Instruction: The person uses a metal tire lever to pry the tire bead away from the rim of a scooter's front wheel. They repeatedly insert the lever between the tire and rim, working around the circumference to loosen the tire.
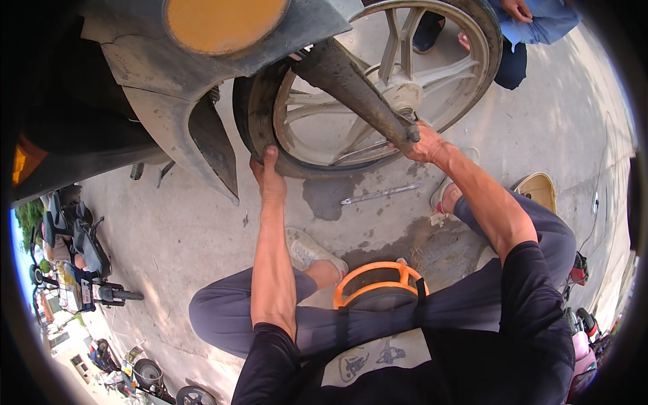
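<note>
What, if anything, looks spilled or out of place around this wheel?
Dark, wet-looking stains mark the pale ground near the wheel, as if something spilled; I can't tell what. A metal tool lies loose beside one.

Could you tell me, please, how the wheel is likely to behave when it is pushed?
The wheel is probably stiff, because its spokes look thick. It may feel fairly heavy, given its broad tyre. Being round, it would likely turn or roll if the left hand did not steady its edge.
</note>
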The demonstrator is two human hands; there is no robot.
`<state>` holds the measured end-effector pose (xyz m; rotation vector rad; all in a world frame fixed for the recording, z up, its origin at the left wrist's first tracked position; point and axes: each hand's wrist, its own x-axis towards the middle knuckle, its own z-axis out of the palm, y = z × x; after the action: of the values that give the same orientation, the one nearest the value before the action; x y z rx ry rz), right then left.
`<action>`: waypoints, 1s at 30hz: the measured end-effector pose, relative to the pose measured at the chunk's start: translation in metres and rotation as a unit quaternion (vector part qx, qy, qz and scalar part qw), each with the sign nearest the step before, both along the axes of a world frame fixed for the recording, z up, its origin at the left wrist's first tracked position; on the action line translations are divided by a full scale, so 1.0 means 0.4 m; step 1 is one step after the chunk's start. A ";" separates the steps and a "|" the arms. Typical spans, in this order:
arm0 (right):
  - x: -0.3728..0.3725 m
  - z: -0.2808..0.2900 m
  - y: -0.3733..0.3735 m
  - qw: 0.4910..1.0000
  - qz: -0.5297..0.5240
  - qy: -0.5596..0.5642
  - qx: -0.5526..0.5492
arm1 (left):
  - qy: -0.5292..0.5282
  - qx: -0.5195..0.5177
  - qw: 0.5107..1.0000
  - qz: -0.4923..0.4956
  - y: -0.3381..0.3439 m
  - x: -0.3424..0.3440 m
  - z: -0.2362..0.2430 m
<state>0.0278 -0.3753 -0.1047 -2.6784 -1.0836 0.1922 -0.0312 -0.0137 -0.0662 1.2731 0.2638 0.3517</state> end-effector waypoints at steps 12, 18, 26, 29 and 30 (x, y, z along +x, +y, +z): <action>-0.082 0.104 0.062 0.989 -0.039 0.140 -0.027 | -0.031 -0.034 0.998 -0.049 0.007 0.006 0.016; -0.241 0.230 0.151 0.786 -0.261 0.543 0.139 | 0.015 0.012 0.984 -0.179 0.056 0.014 0.029; -0.550 0.150 0.474 0.443 -0.519 0.538 0.495 | 0.006 -0.055 0.987 -0.149 0.031 0.024 0.040; -0.625 -0.029 0.565 0.576 -0.531 0.416 0.462 | 0.003 -0.065 0.983 -0.169 0.026 0.024 0.033; -0.625 -0.071 0.573 0.575 -0.533 0.416 0.461 | 0.005 -0.066 0.983 -0.171 0.024 0.027 0.029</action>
<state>-0.2224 -0.1462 -0.1331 -1.4391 0.6645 0.4108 -0.0204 -0.0042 -0.0546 1.1641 0.0722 0.0328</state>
